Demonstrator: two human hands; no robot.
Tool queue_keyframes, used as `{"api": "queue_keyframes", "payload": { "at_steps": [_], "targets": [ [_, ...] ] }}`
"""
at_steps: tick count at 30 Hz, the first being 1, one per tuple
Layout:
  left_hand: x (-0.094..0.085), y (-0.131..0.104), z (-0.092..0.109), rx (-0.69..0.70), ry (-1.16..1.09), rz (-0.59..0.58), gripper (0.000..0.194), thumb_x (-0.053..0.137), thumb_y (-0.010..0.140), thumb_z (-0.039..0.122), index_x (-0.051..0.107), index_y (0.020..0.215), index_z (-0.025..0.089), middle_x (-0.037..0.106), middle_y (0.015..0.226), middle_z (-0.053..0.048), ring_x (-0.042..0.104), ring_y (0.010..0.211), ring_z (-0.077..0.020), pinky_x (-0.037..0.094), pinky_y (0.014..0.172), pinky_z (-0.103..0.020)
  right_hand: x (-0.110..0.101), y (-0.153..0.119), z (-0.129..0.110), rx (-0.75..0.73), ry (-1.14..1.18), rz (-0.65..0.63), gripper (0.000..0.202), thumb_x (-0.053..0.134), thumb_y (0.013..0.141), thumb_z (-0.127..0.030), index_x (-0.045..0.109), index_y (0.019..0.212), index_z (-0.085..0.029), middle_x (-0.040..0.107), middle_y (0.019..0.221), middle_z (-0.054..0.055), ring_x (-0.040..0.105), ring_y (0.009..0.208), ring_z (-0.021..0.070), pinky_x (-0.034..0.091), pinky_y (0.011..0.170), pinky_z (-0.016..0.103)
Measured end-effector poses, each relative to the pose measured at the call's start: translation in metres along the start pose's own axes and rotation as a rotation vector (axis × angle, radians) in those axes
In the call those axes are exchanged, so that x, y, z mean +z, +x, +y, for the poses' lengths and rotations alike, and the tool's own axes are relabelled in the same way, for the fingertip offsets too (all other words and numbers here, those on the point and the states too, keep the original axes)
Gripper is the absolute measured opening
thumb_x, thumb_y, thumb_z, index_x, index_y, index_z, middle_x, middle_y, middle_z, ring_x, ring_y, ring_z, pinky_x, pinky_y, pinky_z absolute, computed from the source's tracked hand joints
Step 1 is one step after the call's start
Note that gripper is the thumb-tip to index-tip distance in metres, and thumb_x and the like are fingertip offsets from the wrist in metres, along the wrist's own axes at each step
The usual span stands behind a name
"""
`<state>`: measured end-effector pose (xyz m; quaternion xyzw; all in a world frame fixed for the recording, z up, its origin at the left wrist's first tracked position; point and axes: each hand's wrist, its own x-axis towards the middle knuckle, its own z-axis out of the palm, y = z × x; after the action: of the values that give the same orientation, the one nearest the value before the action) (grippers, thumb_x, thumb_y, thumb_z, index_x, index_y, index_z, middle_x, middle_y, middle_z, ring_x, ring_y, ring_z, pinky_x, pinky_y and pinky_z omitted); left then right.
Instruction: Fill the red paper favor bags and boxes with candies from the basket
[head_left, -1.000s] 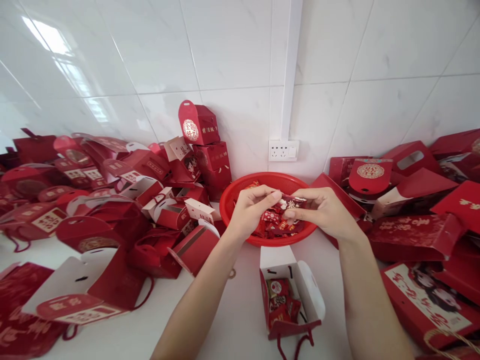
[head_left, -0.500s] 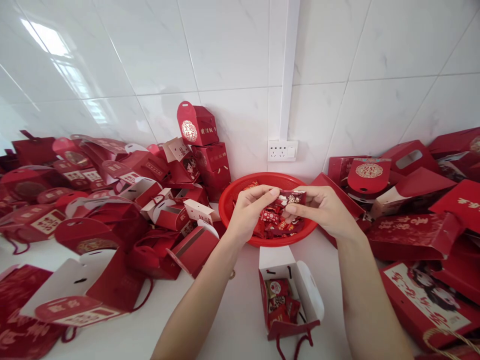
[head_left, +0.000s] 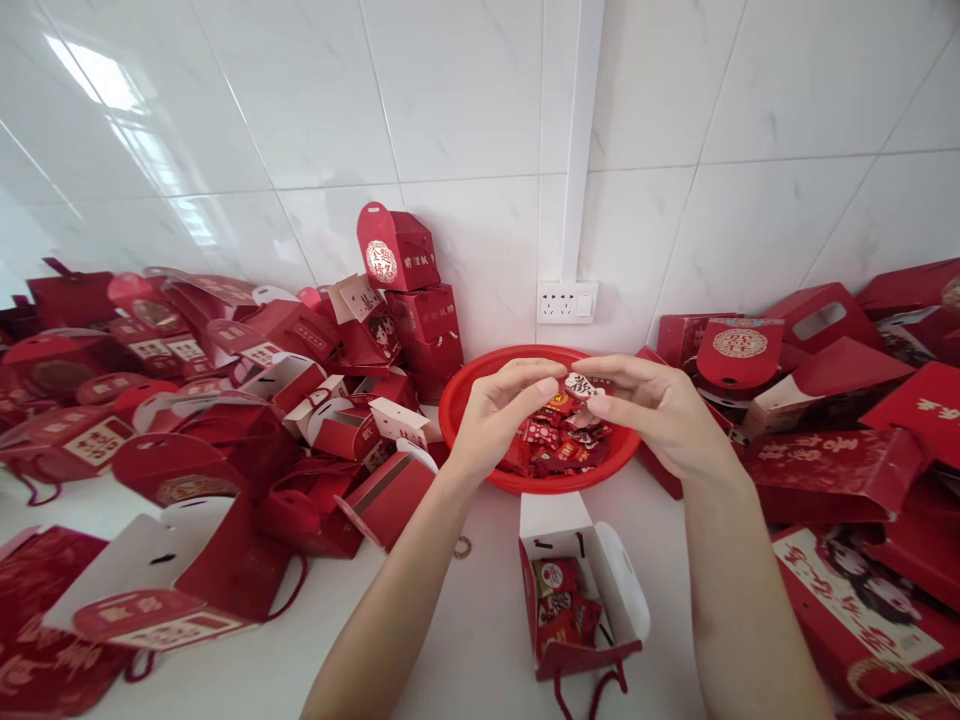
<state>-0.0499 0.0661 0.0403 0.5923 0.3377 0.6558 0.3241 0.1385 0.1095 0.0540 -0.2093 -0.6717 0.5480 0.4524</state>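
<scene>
Above a round red basket (head_left: 453, 400) of wrapped candies, my left hand (head_left: 506, 405) and my right hand (head_left: 656, 410) face each other. A red and white candy packet (head_left: 586, 386) is pinched between the thumb and fingers of my right hand. The fingertips of my left hand are closed together at the packet's left edge; whether they grip anything is hidden. Below my hands, an open red box (head_left: 529, 610) with a white inside holds several wrapped candies (head_left: 562, 600).
Many red boxes (head_left: 180, 465) crowd the left side, and three are stacked by the wall (head_left: 431, 318). More red boxes (head_left: 832, 465) fill the right. A wall socket (head_left: 566, 302) is behind the basket. A small ring (head_left: 463, 547) lies on the white table.
The packet has turned and shows more of its white part. My right hand has shifted slightly right with its fingers more arched, and more candies show between my hands.
</scene>
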Motion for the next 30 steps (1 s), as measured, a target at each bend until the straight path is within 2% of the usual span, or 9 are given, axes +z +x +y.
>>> {"api": "queue_keyframes", "payload": {
  "at_steps": [3,6,12,19,25,30],
  "targets": [
    [0.0013,-0.0005,-0.0012,-0.052,-0.056,0.012,0.03,0.08,0.08,0.035,0.078,0.107,0.023,0.077,0.107,-0.005,0.07,0.102,-0.0214,0.056,0.091,-0.031,-0.0001,-0.0017,-0.0009,-0.007,0.005,0.004,0.044,0.089,0.068,-0.033,0.075,0.108,-0.024,0.078,0.101,0.005,0.073,0.075,0.0198,0.063,0.074,0.037],
    [0.0012,-0.0006,-0.0017,-0.072,-0.062,0.006,0.038,0.083,0.077,0.031,0.075,0.112,0.021,0.077,0.097,-0.004,0.071,0.092,-0.0187,0.058,0.084,-0.029,0.0002,-0.0023,-0.0013,-0.025,-0.012,-0.012,0.043,0.089,0.068,-0.03,0.074,0.108,-0.024,0.077,0.105,0.005,0.073,0.079,0.0194,0.063,0.077,0.036],
    [-0.0022,-0.0004,-0.0004,-0.084,-0.042,0.003,0.038,0.085,0.073,0.028,0.074,0.109,0.019,0.074,0.09,-0.003,0.071,0.084,-0.0172,0.059,0.078,-0.029,0.0017,-0.0031,-0.005,-0.032,-0.108,0.015,0.036,0.085,0.074,-0.035,0.075,0.106,-0.023,0.077,0.104,0.006,0.074,0.087,0.0219,0.062,0.081,0.038],
    [-0.0039,-0.0001,-0.0003,-0.081,-0.192,-0.084,0.039,0.085,0.073,0.021,0.074,0.111,0.021,0.075,0.087,-0.002,0.071,0.079,-0.0152,0.059,0.072,-0.025,-0.0009,-0.0039,-0.0058,-0.022,-0.037,-0.01,0.034,0.088,0.071,-0.031,0.075,0.101,-0.021,0.078,0.093,0.005,0.075,0.074,0.0208,0.064,0.075,0.037],
    [-0.0044,-0.0008,0.0017,-0.075,-0.217,-0.1,0.028,0.087,0.07,0.019,0.08,0.097,0.022,0.078,0.097,-0.004,0.071,0.087,-0.016,0.058,0.077,-0.024,-0.0021,-0.005,-0.0075,-0.019,0.004,-0.024,0.03,0.089,0.07,-0.027,0.075,0.096,-0.02,0.079,0.086,0.004,0.075,0.071,0.0179,0.063,0.073,0.031],
    [-0.0012,-0.002,0.0075,-0.15,-0.135,-0.033,0.017,0.086,0.073,0.028,0.081,0.086,0.018,0.078,0.085,-0.005,0.071,0.078,-0.0161,0.057,0.073,-0.025,-0.002,-0.0058,-0.0088,0.003,-0.017,-0.014,0.027,0.089,0.07,-0.027,0.076,0.092,-0.019,0.078,0.08,0.004,0.075,0.071,0.0177,0.063,0.072,0.029]
  ]
}}
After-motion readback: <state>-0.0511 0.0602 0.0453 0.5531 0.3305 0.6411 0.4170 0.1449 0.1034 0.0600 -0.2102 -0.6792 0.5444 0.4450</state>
